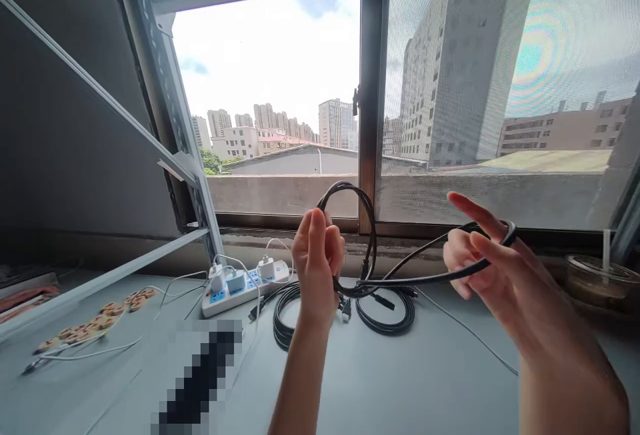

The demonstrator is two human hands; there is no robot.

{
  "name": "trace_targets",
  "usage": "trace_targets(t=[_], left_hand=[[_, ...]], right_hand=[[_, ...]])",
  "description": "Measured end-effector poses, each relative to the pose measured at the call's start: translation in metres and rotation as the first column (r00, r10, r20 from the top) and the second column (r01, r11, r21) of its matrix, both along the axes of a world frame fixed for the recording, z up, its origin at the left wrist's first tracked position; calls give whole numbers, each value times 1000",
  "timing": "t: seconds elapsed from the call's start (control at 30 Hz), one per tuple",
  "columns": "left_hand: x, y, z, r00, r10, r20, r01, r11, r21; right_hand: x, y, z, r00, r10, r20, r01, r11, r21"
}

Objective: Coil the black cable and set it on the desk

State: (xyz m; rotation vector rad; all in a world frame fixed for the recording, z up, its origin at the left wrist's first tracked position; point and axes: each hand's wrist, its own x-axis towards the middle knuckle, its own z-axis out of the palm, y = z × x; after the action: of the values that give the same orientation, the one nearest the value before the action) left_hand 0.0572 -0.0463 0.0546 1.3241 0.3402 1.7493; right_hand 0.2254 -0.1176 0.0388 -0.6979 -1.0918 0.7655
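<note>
A black cable point(371, 212) is partly wound into a loop, raised above the desk in front of the window. My left hand point(319, 252) is closed around one side of that loop, thumb upward. From the loop, cable runs right to my right hand point(487, 255), where it bends around the hand near the index finger. That index finger points out to the left while the other fingers curl in around the cable. Below and behind my left hand, two coiled black cables lie on the desk: a left coil point(277, 328) and a right coil point(413, 318).
A white power strip point(207, 307) with several plugged-in chargers sits at the back left. A patterned strap-like item point(95, 325) and white cables lie left of it. A lidded cup with a straw point(603, 278) stands at far right. Metal shelf posts point(193, 128) frame the window.
</note>
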Motion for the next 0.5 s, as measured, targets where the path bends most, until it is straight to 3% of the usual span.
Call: trace_targets(t=[0.13,0.2,0.27,0.37,0.5], left_hand=[[15,0,-10,979,171,112,-174,984,23],[18,2,-14,967,205,152,-212,977,28],[19,4,-16,966,208,156,-222,972,78],[22,6,-18,952,247,181,-279,945,174],[26,12,-22,897,374,237,-422,884,201]], right_hand=[[-17,17,-5,968,38,248,-41,999,7],[-21,22,-8,907,91,411,-114,993,31],[-24,24,-10,868,141,475,-188,981,51],[-26,24,-8,914,208,347,-256,962,98],[-20,13,0,957,289,-34,-275,935,224]])
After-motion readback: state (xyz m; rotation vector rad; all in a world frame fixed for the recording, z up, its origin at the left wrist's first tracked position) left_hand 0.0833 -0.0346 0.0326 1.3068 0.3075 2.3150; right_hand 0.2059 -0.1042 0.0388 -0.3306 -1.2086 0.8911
